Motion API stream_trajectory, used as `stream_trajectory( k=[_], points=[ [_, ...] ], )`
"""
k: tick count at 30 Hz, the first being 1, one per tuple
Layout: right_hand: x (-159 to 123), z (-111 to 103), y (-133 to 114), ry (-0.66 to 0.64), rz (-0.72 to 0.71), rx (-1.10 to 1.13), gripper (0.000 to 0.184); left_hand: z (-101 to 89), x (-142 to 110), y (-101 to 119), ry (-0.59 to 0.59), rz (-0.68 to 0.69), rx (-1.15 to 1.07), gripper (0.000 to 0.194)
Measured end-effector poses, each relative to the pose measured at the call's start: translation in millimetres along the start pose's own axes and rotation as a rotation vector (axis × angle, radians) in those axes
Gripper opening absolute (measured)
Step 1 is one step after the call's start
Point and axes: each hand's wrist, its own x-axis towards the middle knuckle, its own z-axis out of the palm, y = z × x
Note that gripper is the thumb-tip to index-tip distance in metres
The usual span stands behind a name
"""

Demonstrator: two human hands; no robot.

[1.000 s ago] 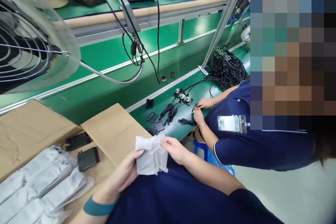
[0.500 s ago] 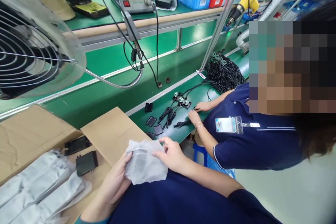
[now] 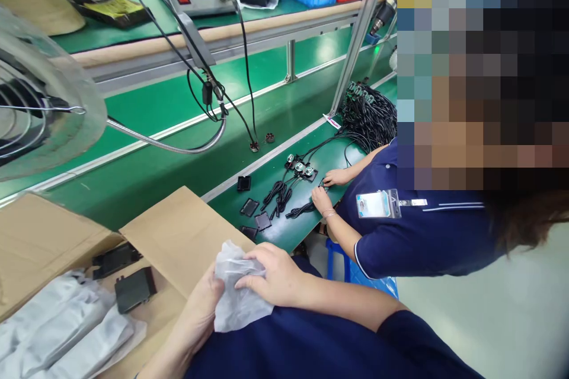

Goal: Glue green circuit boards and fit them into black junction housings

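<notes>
A crumpled, translucent white bag (image 3: 237, 309) is held up over my lap, between both hands. My left hand (image 3: 205, 296) grips its left edge. My right hand (image 3: 279, 277) pinches the upper right side between thumb and fingers. Whatever lies inside the bag, if anything, I cannot make out. Left of my hands, an open cardboard box (image 3: 182, 222) contains rows of pale wrapped pieces (image 3: 57, 328). A black plastic housing (image 3: 136, 289) and another dark plastic part (image 3: 115, 259) lie bare in it.
At right a co-worker's hands (image 3: 326, 192) handle a black cable on the green bench (image 3: 284, 237). Several black square cases (image 3: 249, 207) and coiled cables (image 3: 278, 194) lie there, before a big cable heap (image 3: 368, 115). A fan (image 3: 40, 100) juts in at left.
My right hand has shifted left across the bag, and the bag is more bunched up and sits slightly lower. The whole view has shifted a little. The co-worker's hands stay on the cable.
</notes>
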Motion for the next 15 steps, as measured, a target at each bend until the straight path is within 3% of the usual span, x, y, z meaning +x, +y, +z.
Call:
stream_trajectory(
  k=[2, 4, 7, 11, 15],
  points=[
    [-0.4, 0.8, 2.5, 0.012, -0.032, 0.038, 0.025, -3.9, 4.4, -3.7, 0.031, 0.045, 0.118, 0.096],
    [-0.6, 1.5, 3.0, 0.025, -0.075, 0.075, 0.011, -6.9, 8.4, -4.9, 0.104, 0.084, 0.277, 0.086],
    [1.0, 1.5, 0.3, 0.066, -0.13, 0.129, 0.007, -8.1, 12.0, -1.8, 0.151, 0.098, 0.412, 0.07],
    [8.7, -3.3, -3.8, 0.205, -0.08, 0.156, 0.009, -4.9, 12.8, 6.4, 0.142, 0.056, 0.253, 0.072],
    [21.6, -10.5, -7.6, 0.342, 0.015, 0.195, 0.008, -3.6, 14.4, 9.8, 0.06, 0.013, 0.087, 0.07]
  ],
)
